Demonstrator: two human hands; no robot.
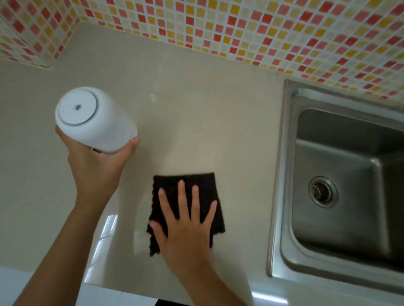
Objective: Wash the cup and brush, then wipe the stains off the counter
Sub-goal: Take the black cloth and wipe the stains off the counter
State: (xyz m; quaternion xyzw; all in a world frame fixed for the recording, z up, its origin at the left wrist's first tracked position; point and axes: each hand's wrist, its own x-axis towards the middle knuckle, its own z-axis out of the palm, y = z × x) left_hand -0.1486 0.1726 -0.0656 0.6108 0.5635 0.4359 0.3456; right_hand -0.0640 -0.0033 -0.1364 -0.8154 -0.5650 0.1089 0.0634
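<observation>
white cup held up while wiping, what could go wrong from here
The left hand grips the white cup upside down above the counter; a slip could drop it there. The right hand presses flat on the black cloth, which may slide toward the sink.

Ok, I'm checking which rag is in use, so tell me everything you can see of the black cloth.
The cloth is black, soft-looking, roughly square with wavy edges, and lies flat on the beige counter, left of the steel sink. The right hand presses on it with fingers spread and straight, covering its lower middle. Nothing else touches it.
</observation>
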